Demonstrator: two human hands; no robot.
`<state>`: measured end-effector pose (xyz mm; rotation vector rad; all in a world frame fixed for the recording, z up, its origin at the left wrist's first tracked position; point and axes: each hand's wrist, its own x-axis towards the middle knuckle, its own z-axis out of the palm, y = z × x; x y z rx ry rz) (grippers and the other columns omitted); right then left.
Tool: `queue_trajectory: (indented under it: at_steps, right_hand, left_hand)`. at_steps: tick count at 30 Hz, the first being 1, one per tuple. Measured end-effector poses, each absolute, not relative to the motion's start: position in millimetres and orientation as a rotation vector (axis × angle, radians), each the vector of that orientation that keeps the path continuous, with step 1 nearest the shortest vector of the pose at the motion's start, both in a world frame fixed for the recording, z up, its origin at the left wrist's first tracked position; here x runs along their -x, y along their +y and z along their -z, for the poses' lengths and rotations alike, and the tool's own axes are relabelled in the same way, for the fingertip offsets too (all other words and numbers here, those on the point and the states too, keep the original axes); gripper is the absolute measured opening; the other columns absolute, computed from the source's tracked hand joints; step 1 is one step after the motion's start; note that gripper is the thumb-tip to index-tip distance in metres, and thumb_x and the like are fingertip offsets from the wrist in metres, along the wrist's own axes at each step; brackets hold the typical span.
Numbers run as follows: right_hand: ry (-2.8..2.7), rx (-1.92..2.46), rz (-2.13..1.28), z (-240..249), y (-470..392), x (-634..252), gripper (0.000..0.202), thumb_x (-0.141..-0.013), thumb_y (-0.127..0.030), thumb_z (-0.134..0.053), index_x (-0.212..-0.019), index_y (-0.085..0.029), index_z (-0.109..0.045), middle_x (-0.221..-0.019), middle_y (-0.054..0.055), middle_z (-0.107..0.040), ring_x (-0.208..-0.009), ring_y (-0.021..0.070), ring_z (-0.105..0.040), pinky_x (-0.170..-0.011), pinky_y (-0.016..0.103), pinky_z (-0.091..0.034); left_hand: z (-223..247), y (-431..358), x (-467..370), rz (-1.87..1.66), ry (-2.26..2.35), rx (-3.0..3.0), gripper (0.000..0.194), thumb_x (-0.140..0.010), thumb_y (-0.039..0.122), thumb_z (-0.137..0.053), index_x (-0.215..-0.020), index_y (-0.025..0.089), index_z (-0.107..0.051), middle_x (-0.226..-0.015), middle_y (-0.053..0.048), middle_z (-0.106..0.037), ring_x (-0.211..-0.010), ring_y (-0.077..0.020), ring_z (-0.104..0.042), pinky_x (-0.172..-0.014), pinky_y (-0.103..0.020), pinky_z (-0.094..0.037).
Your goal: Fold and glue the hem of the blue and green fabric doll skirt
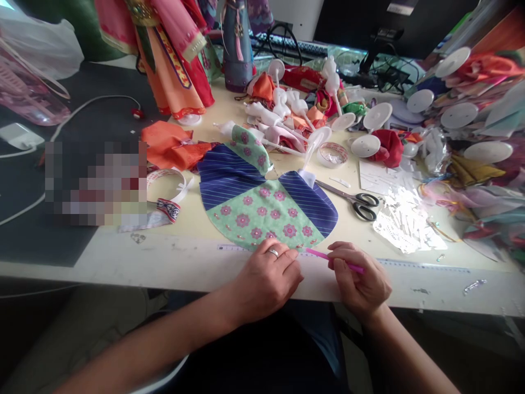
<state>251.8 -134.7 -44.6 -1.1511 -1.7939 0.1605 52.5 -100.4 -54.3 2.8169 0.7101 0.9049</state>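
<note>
A rounded cloth piece (262, 210) lies on the table, with a green flowered panel between dark blue striped ones. Its upper green part is folded over. My left hand (273, 273), with a ring on one finger, is closed at the cloth's lower edge, fingers bent and pressed onto it. My right hand (361, 276) is closed round a slim pink stick-like tool (318, 253), whose tip points left to the cloth's edge near my left fingers. What kind of tool it is, I cannot tell. A clear ruler (422, 266) runs along the table under both hands.
Black-handled scissors (363, 205) lie right of the cloth, beside shiny silver pieces (404, 221). Tape rolls (332, 155) and orange cloth (174, 145) lie around it. White doll bodies on stands (283, 104) crowd the back. Dressed dolls (172, 65) stand behind, near a monitor (369, 22).
</note>
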Motion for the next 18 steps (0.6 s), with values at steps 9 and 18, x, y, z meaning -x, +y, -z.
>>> queue_trajectory:
  at_steps: [9,18]
  right_hand:
    - [-1.781,1.148,-0.172,45.4,-135.7,-251.9,0.022,-0.079,-0.001,-0.053,-0.091,-0.018,-0.06,-0.066,0.0,-0.055,-0.068,0.0174,-0.061,-0.065,0.035,-0.054]
    - [-1.761,1.196,-0.177,45.1,-135.7,-250.4,0.019,-0.08,-0.004,-0.052,-0.089,-0.019,-0.06,-0.066,0.001,-0.058,-0.067,0.0187,-0.063,-0.062,0.036,-0.054]
  left_hand:
    - [52.7,-100.3,-53.0,-0.893,0.72,-2.812,0.012,-0.09,0.018,-0.05,-0.086,0.012,-0.059,-0.092,-0.01,-0.068,-0.091,-0.0229,-0.061,-0.087,-0.043,-0.047]
    - [52.1,-100.7,-53.0,-0.88,0.724,-2.817,0.012,-0.09,0.018,-0.05,-0.087,0.012,-0.06,-0.094,-0.011,-0.068,-0.09,-0.023,-0.061,-0.088,-0.044,-0.047]
